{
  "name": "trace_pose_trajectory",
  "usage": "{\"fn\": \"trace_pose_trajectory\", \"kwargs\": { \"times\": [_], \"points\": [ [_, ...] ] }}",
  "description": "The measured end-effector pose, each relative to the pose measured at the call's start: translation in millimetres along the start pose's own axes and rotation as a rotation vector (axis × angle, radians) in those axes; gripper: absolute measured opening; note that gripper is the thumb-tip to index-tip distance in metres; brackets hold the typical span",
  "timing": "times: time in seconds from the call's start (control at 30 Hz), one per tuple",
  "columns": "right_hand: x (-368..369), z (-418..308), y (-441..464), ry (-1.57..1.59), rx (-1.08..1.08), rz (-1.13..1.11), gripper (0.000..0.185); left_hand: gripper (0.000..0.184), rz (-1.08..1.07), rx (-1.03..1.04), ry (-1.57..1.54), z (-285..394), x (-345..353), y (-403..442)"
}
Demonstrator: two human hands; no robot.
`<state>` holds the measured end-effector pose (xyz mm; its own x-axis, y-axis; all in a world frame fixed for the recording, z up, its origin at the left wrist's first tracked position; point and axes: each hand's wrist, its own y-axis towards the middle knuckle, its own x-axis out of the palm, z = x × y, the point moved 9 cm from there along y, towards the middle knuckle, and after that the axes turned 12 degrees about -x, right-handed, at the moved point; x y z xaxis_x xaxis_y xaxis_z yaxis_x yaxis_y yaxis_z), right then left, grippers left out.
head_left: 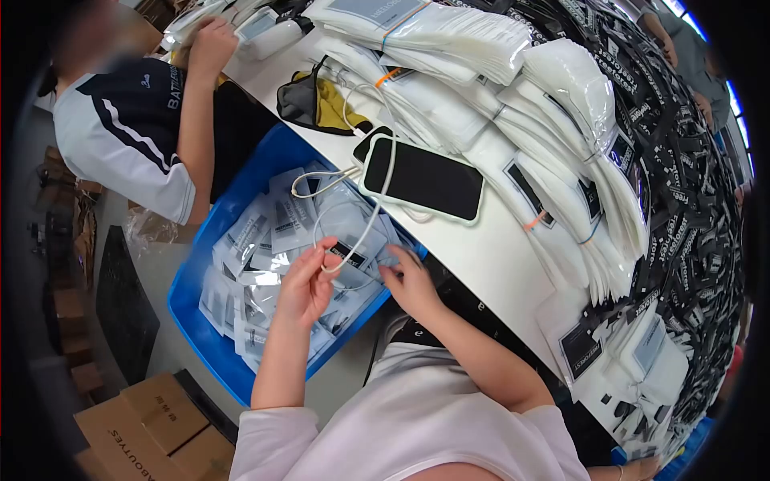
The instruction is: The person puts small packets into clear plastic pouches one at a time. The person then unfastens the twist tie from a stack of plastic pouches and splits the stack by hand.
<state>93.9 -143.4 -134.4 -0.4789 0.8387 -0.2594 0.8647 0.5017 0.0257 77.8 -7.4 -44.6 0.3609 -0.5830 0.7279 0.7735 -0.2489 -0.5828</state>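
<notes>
Over the blue bin [183,298], my left hand [306,282] pinches a white charging cable [370,227]. The cable loops up across a phone in a pale green case [423,180], which lies on the table edge. A second dark phone [370,144] lies partly under it. My right hand [411,282] is at the bin's right rim, fingers slightly curled and apart, with nothing visible in them. Thin cable strands hang between my hands, close to the right fingertips. Beneath lie many clear plastic packets [250,240] with printed labels.
Stacks of banded white plastic bags [481,112] cover much of the white table [473,255]. Behind them is a large heap of black labels [690,200]. A grey and yellow pouch [309,100] lies near the phones. A co-worker [132,136] sits at left; cardboard boxes [152,429] stand on the floor.
</notes>
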Motion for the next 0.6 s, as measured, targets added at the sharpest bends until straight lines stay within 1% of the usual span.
{"fn": "trace_pose_trajectory", "kwargs": {
  "times": [0.07, 0.1, 0.17, 0.27, 0.3, 0.37, 0.4, 0.47, 0.53, 0.6],
  "points": [
    [-23, -11, -16, 0.094, 0.158, 0.302, 0.074, 0.03, 0.056, -0.091, -0.208, -27, 8, -16],
    [7, -17, 21, 0.177, 0.086, 0.334, 0.075, 0.03, 0.047, -0.089, -0.166, -1, 7, -26],
    [4, -15, 31, 0.172, 0.045, 0.386, 0.075, 0.03, -0.045, -0.195, -0.233, -23, 16, -35],
    [-7, -51, 56, 0.305, -0.157, 0.453, 0.055, 0.03, -0.065, -0.263, -0.139, -33, 20, -47],
    [5, -40, 63, 0.345, -0.043, 0.306, 0.046, 0.031, -0.069, -0.281, -0.1, -34, 21, -49],
    [29, -14, 66, 0.421, 0.173, 0.001, 0.03, 0.033, -0.289, -0.155, -0.077, -15, 31, -54],
    [25, -14, 57, 0.441, 0.114, 0.085, 0.018, 0.034, -0.398, -0.088, -0.065, -3, 35, -59],
    [17, 3, 25, 0.252, 0.371, -0.016, 0.017, 0.036, -0.585, 0.063, -0.089, 30, 41, -76],
    [4, -10, 10, 0.372, 0.215, 0.094, 0.014, 0.037, -0.73, 0.211, -0.101, 64, 46, -93],
    [-18, -46, -4, 0.173, 0.0, 0.122, 0.014, 0.037, -0.722, 0.295, -0.086, 88, 39, -101]
  ]
}}
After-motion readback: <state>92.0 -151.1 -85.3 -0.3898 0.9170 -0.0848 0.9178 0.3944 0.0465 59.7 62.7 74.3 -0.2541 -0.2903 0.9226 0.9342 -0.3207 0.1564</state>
